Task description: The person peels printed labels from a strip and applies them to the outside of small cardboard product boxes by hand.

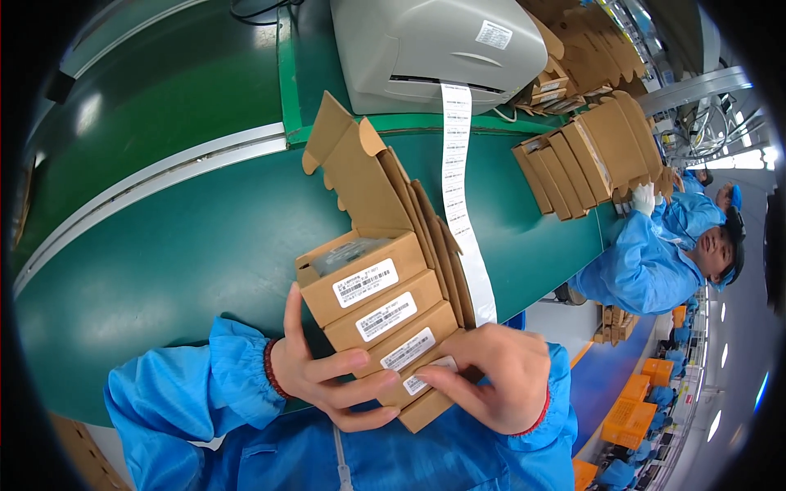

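A row of brown cardboard boxes (399, 285) stands in front of me on the green table, lids raised behind. White printed labels (386, 317) mark their fronts. The box at the far left end is open, with a greyish, partly see-through item (348, 255) inside. My left hand (332, 380) spreads its fingers against the box fronts, thumb up beside the end box. On the nearest labelled box, my right hand (491, 372) is closed, thumb and fingers pinching at a small white label (431, 374) that touches the cardboard. Its fingers cover part of that label.
A grey label printer (434, 49) stands at the back, a long label strip (458, 180) hanging from it to behind the boxes. More open cardboard boxes (573, 164) stand at the right. Beyond them works a person in blue (647, 262). Orange crates (630, 421) line the floor.
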{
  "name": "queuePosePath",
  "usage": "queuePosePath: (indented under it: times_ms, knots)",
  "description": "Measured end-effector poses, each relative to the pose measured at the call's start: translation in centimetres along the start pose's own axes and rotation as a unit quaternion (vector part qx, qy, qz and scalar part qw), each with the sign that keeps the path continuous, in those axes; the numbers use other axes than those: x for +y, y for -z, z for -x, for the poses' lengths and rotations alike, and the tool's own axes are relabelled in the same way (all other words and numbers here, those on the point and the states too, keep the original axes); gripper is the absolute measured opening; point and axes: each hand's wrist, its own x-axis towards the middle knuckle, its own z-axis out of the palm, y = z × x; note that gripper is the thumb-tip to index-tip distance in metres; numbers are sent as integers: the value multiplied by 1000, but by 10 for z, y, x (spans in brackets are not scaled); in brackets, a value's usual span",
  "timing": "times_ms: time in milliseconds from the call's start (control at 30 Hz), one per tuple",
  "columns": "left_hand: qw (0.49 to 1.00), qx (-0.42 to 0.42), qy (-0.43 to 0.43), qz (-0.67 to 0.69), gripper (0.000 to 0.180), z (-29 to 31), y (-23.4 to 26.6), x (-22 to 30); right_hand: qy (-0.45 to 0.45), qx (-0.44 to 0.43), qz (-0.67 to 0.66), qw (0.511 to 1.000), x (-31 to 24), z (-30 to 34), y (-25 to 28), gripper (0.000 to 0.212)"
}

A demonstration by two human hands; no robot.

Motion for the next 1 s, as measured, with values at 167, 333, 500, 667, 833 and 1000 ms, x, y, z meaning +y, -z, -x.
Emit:
queuePosePath:
  times_ms: [167, 333, 500, 667, 833, 1000]
  knots:
    - [1000, -9, 0, -20, 39, 8, 2, -3, -44, 145, 24, 988, 44, -17, 14, 40]
    - [1000, 12, -15, -11, 33, -3, -1, 2, -57, 138, 3, 989, 179, -39, 6, 53]
    - [999, -12, -7, -33, 31, 4, 3, 1, -91, -23, -339, 936, 198, -46, -5, 63]
    - [999, -16, -32, -14, 29, 7, 4, 0, -90, 79, -328, 937, 194, -32, -15, 38]
    - [995, -29, -83, -37, 55, 13, 10, -9, -74, 137, -261, 953, 192, -34, -28, 17]
    - [996, -47, -53, -61, 62, 17, 14, -6, -66, 196, -291, 934, 171, -30, -30, 10]
